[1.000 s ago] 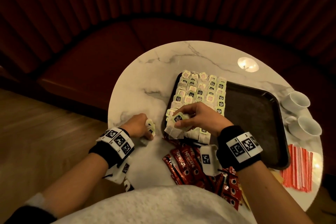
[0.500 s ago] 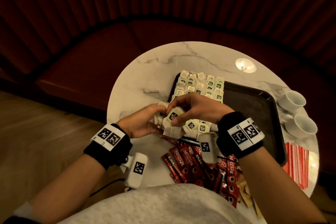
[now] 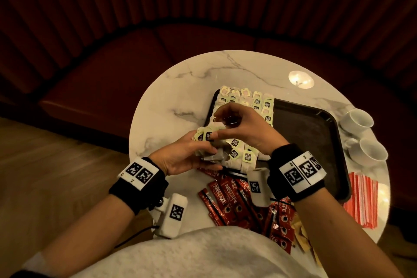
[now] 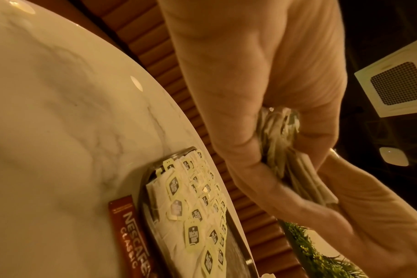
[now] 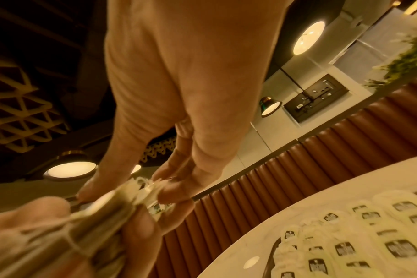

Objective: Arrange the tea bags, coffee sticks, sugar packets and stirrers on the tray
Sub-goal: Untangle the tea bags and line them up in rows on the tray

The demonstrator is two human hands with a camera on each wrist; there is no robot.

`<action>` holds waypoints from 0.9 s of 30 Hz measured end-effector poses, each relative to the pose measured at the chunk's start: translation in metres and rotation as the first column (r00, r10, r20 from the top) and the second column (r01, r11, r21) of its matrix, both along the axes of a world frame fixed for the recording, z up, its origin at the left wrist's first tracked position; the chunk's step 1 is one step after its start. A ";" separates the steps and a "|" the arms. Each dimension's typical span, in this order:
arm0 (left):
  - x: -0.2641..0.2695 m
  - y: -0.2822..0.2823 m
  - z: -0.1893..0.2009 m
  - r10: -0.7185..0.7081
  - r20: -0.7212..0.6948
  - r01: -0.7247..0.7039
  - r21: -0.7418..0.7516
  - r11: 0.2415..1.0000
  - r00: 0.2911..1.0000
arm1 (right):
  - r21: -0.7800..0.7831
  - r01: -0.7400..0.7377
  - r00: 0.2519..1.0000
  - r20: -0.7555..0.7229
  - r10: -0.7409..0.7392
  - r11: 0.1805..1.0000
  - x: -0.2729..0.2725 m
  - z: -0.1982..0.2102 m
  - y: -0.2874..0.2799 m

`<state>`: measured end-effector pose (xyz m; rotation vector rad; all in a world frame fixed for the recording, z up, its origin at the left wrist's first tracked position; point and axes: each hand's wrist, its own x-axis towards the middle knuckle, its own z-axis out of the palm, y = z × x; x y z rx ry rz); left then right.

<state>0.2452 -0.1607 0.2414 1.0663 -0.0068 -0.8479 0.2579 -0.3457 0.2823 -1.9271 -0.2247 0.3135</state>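
Note:
My left hand [image 3: 200, 156] grips a bunch of tea bags [image 3: 211, 140] just above the near left corner of the black tray [image 3: 316, 142]. In the left wrist view its curled fingers [image 4: 245, 131] wrap the bunch [image 4: 281, 143]. My right hand [image 3: 220, 125] reaches over from the right and pinches the tags at the bunch's top; its fingertips [image 5: 171, 190] sit on the strings and tags [image 5: 136, 190]. Rows of tea bags [image 3: 255, 101] cover the tray's left part. Red coffee sticks [image 3: 228, 196] lie on the table near me, striped stirrers [image 3: 361, 201] at the right, brown sugar packets [image 3: 300, 232] beside the sticks.
The round marble table [image 3: 176, 97] stands against a curved red bench. Two white cups [image 3: 356, 119] [image 3: 372, 153] sit beyond the tray's right edge. The tray's right half is bare. One coffee stick [image 4: 131, 235] lies right along the tray's left rim.
My left hand left the table and came up to the right hand at the tray's near corner. The bunch of tea bags now sits in the left hand, and both hands have lifted slightly.

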 end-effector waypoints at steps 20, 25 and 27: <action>0.003 -0.014 -0.006 0.232 -0.125 -0.242 -0.065 0.968 0.965 | 0.206 0.366 0.919 -0.237 -0.316 0.908 -0.044 -0.030 -0.002; 0.003 -0.015 -0.001 0.238 -0.123 -0.247 -0.067 0.967 0.964 | 0.390 0.422 0.900 -0.289 -0.327 0.818 -0.047 -0.029 -0.007; 0.003 -0.016 0.001 0.245 -0.131 -0.256 -0.072 0.964 0.960 | 0.423 0.425 0.901 -0.287 -0.326 0.800 -0.047 -0.029 -0.008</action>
